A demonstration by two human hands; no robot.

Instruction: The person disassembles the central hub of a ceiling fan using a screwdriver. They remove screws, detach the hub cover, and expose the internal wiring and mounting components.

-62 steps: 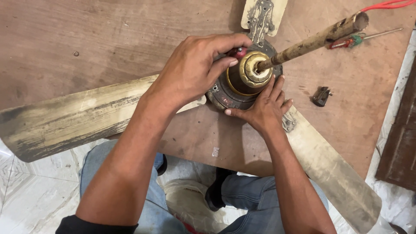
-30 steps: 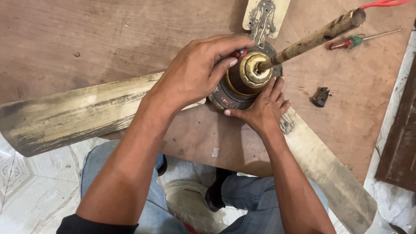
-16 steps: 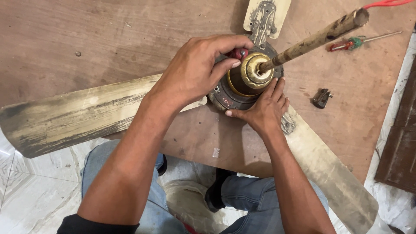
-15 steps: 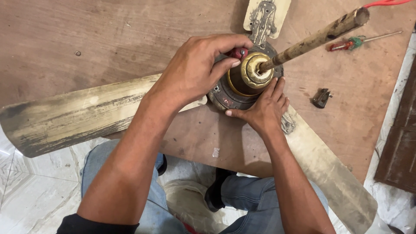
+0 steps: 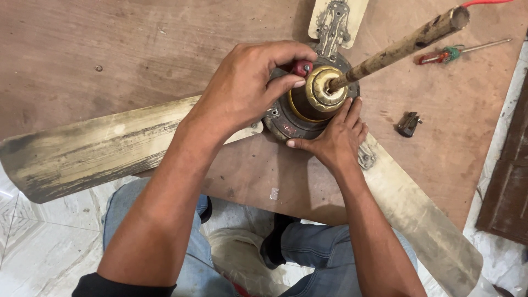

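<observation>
Two hands on the old fan motor [image 5: 286,118].
My left hand [image 5: 247,88] pinches the red screwdriver handle [image 5: 302,67] at 12 o'clock; my right hand [image 5: 333,140] lies flat, open, at 5 o'clock; blades still on.

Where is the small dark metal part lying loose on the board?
In the head view, the small dark metal part lies on the wooden board, right of the fan motor and below the screwdriver, beyond the right hand.

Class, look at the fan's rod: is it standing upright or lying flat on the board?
Upright, leaning slightly: the rod rises from the brass cap toward the camera.
</observation>
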